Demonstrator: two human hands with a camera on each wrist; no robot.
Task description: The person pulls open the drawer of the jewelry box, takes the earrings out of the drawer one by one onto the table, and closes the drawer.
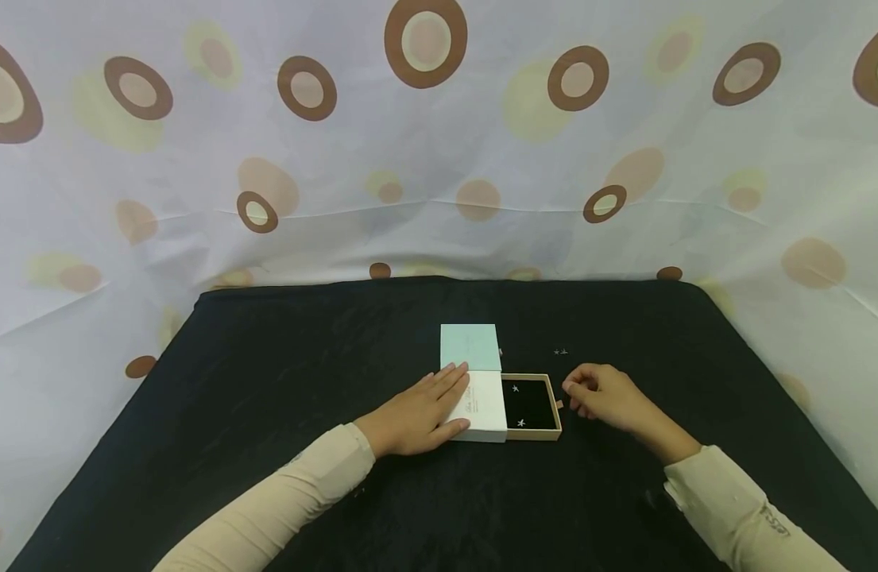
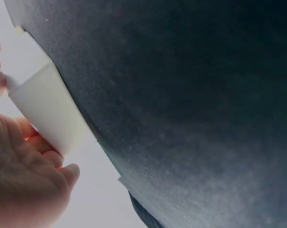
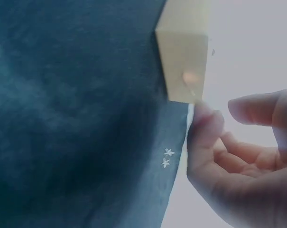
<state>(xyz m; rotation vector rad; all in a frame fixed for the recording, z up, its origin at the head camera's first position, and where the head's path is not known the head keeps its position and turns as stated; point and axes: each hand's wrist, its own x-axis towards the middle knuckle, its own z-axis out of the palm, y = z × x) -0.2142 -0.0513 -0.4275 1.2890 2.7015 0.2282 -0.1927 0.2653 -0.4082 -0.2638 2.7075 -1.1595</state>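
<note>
My left hand (image 1: 427,409) rests on a white box sleeve (image 1: 487,401), its fingers stretched over the top and the thumb near the front edge. From the sleeve's right side a tan drawer (image 1: 555,417) sticks out partway. Its black lining (image 1: 530,407) bears two small silver star-shaped pieces, one a star (image 1: 515,388) at the back, the other a star (image 1: 521,423) at the front. Just right of the drawer's pull tab (image 1: 559,404) is my right hand (image 1: 606,395), fingers loosely bent. In the right wrist view its thumb and forefinger stand apart, holding nothing visible, beside the drawer's end (image 3: 176,66).
A mint-green box (image 1: 469,345) lies against the back of the white sleeve. Two more small star pieces (image 3: 169,152) lie on the black cloth (image 1: 303,349), behind and right of the drawer. A patterned white curtain (image 1: 424,159) hangs behind the table.
</note>
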